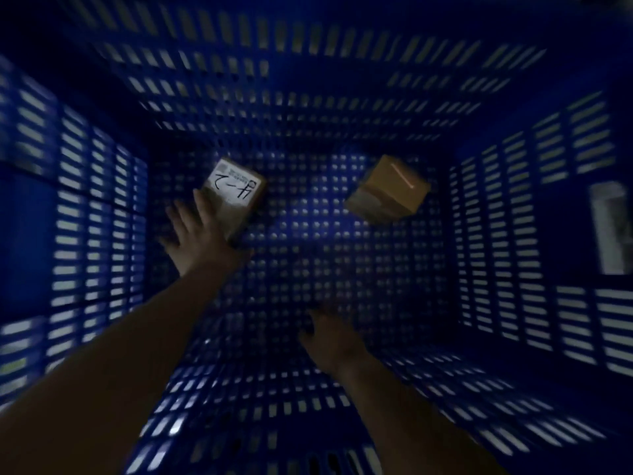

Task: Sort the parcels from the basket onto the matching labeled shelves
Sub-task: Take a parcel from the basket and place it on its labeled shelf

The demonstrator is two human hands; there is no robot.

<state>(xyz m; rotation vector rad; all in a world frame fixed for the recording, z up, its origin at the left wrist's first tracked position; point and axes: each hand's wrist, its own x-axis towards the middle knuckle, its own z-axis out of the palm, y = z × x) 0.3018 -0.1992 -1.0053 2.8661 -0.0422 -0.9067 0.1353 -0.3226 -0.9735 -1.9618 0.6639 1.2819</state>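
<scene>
Both parcels lie on basket [85, 217] floor, well apart. L hand [195, 231] open, fingers spread, fingertips at near edge of labelled parcel [236, 190]; no grip yet. R hand [329, 341] low near centre, too dark + blurred to tell if open or curled. Plain parcel [390, 190] sits skewed, far R.

Risks: flat hand may shove box away instead of lifting it; deep reach + weak one-handed hold could drop it. Label writing upside down, blurred, so misread likely = wrong shelf.

Shelves not in view; plain parcel's label, if any, hidden.
</scene>
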